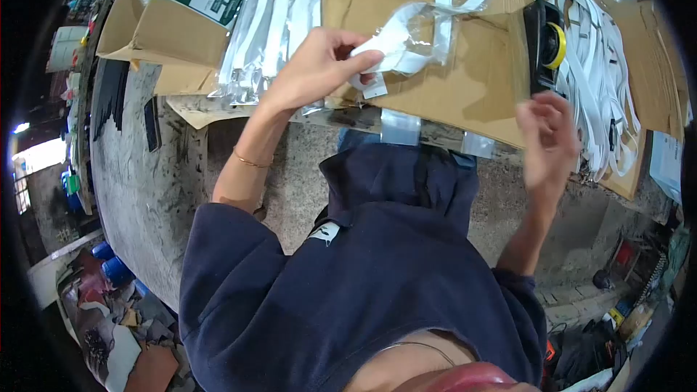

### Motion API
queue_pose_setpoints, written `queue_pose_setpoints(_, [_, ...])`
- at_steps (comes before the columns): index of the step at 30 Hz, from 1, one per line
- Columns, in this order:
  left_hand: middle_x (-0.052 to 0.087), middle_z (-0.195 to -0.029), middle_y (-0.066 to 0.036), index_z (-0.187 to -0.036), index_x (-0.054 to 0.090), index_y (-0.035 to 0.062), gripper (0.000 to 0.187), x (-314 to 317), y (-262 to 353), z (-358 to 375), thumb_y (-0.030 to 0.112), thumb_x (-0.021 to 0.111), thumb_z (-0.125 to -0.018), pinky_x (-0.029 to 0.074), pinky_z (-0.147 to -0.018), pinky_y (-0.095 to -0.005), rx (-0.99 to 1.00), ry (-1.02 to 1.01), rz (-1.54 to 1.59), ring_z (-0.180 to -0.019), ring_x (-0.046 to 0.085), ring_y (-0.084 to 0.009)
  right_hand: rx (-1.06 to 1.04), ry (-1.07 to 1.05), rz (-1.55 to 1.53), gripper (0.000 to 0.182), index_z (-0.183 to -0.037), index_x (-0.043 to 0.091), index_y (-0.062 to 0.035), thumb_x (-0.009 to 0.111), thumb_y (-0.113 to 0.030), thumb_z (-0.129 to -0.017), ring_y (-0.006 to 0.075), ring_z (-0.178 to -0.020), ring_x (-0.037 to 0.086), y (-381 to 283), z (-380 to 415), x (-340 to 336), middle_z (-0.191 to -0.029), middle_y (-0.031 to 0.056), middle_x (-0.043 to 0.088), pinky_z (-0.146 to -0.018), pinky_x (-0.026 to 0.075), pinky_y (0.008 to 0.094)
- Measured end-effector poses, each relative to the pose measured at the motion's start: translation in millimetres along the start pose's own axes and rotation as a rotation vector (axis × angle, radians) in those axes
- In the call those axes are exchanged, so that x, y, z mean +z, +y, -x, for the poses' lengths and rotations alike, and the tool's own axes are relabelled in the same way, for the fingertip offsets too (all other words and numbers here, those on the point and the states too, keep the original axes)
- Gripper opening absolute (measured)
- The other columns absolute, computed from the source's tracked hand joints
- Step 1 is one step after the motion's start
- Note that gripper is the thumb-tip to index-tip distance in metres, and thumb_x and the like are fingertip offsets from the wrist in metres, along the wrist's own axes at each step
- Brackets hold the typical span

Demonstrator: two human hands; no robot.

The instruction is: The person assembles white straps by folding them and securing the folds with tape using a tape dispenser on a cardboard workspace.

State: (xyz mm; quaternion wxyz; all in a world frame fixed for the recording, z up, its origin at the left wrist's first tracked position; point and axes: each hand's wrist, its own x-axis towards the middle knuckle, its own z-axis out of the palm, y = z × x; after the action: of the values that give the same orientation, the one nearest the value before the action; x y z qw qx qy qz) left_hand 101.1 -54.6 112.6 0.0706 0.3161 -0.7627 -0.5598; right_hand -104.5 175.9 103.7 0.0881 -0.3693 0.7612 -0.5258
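Note:
My left hand (319, 65) pinches a white strap (396, 40) between thumb and fingers, at the front edge of the cardboard. Clear plastic lies around the strap, and part of it loops away toward the back right. A small white tag (375, 88) hangs below my left fingers. Slightly blurred, my right hand (549, 141) is held over the table's front edge with its fingers curled together; what they hold, if anything, cannot be made out. Just beyond it stands a black tape dispenser (539, 51) with a yellow-cored roll (556, 46).
Several plastic-wrapped white straps (279, 14) lie left of the cardboard sheet (479, 76). A cardboard box (174, 33) with a green label stands at the back left. Loose white straps (592, 65) are heaped at the right. Clear tape strips (400, 128) hang from the table edge.

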Motion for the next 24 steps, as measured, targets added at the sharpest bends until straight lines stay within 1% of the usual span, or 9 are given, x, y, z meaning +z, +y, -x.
queue_pose_setpoints(2, [0.066,-0.071,-0.005,-0.09,0.068,-0.0065,0.028,5.3,1.8,1.5,0.021,0.063,-0.089,0.046,-0.06,-0.0251,0.04,0.024,0.051,-0.065,0.058,-0.0081,0.022,-0.233,-0.311,0.016,-0.101,0.059,-0.0012,0.064,0.0,-0.086,0.0096,-0.081,0.062,-27.9,-6.2,36.3,-0.083,0.0036,0.065,-0.076,0.049,0.0232])
queue_pose_setpoints(3, [0.066,-0.071,-0.005,-0.09,0.068,-0.0065,0.028,6.5,3.5,2.2,0.021,0.063,-0.089,0.046,-0.06,-0.0251,0.04,0.033,0.046,-0.065,0.058,-0.0081,0.069,-0.278,-0.358,0.018,-0.099,0.058,-0.001,0.068,-0.002,-0.084,0.0099,-0.082,0.063,-36.0,-9.0,53.3,-0.086,0.0039,0.066,-0.078,0.05,0.0243])
queue_pose_setpoints(4, [0.066,-0.07,-0.006,-0.09,0.068,-0.0065,0.028,7.2,5.0,3.2,0.02,0.063,-0.089,0.045,-0.06,-0.025,0.037,0.025,0.046,-0.065,0.058,-0.0081,0.036,-0.321,-0.484,0.016,-0.097,0.059,-0.0008,0.068,-0.002,-0.083,0.0092,-0.078,0.061,-37.1,-13.8,72.0,-0.083,0.0033,0.065,-0.073,0.048,0.0228])
queue_pose_setpoints(7, [0.066,-0.069,-0.006,-0.091,0.068,-0.0063,0.027,6.5,8.6,8.5,0.02,0.062,-0.088,0.045,-0.059,-0.0249,0.047,0.044,0.039,-0.063,0.057,-0.0084,0.002,-0.424,-0.437,0.013,-0.094,0.059,-0.0001,0.067,-0.003,-0.083,0.0075,-0.073,0.057,-39.1,-25.3,100.1,-0.081,0.0027,0.065,-0.066,0.045,0.0214])
queue_pose_setpoints(8, [0.065,-0.072,-0.005,-0.089,0.067,-0.006,0.026,5.2,7.3,8.4,0.02,0.062,-0.089,0.046,-0.062,-0.0234,0.046,0.031,0.032,-0.066,0.058,-0.0077,0.009,-0.396,-0.454,0.01,-0.09,0.059,0.0003,0.067,-0.003,-0.084,0.0056,-0.066,0.052,-40.8,-25.4,106.1,-0.074,0.0017,0.063,-0.06,0.041,0.021])
queue_pose_setpoints(9, [0.065,-0.075,-0.003,-0.088,0.067,-0.0057,0.026,4.8,6.6,8.5,0.02,0.062,-0.091,0.047,-0.065,-0.0219,0.045,0.015,0.026,-0.069,0.059,-0.0071,0.007,-0.406,-0.452,0.01,-0.09,0.059,0.0003,0.067,-0.003,-0.084,0.0056,-0.066,0.052,-42.4,-26.2,107.5,-0.074,0.0017,0.063,-0.06,0.041,0.021])
queue_pose_setpoints(14, [0.065,-0.072,-0.004,-0.087,0.067,-0.0061,0.027,5.1,6.8,6.8,0.021,0.063,-0.089,0.047,-0.064,-0.023,0.014,0.036,0.005,-0.068,0.057,-0.0069,0.066,-0.395,-0.343,0.008,-0.086,0.059,-0.0001,0.066,-0.003,-0.083,0.0048,-0.056,0.044,-50.1,-29.9,108.6,-0.068,0.001,0.061,-0.053,0.036,0.0215])
queue_pose_setpoints(18, [0.065,-0.072,-0.005,-0.091,0.067,-0.0075,0.027,7.8,9.2,7.0,0.019,0.062,-0.088,0.047,-0.064,-0.024,0.033,0.057,-0.024,-0.068,0.058,-0.0076,0.068,-0.388,-0.258,0.008,-0.085,0.059,-0.0001,0.066,-0.003,-0.082,0.0047,-0.054,0.043,-51.0,-31.2,110.0,-0.068,0.0014,0.061,-0.051,0.035,0.0225])
queue_pose_setpoints(24, [0.066,-0.071,-0.006,-0.094,0.067,-0.008,0.027,9.3,6.0,4.3,0.018,0.061,-0.088,0.048,-0.063,-0.0247,0.056,0.069,-0.079,-0.067,0.058,-0.0084,0.075,-0.382,-0.209,0.013,-0.094,0.069,-0.0039,0.065,-0.007,-0.082,0.0061,-0.05,0.038,-50.9,-30.7,110.5,-0.063,0.0025,0.061,-0.048,0.033,0.0247])
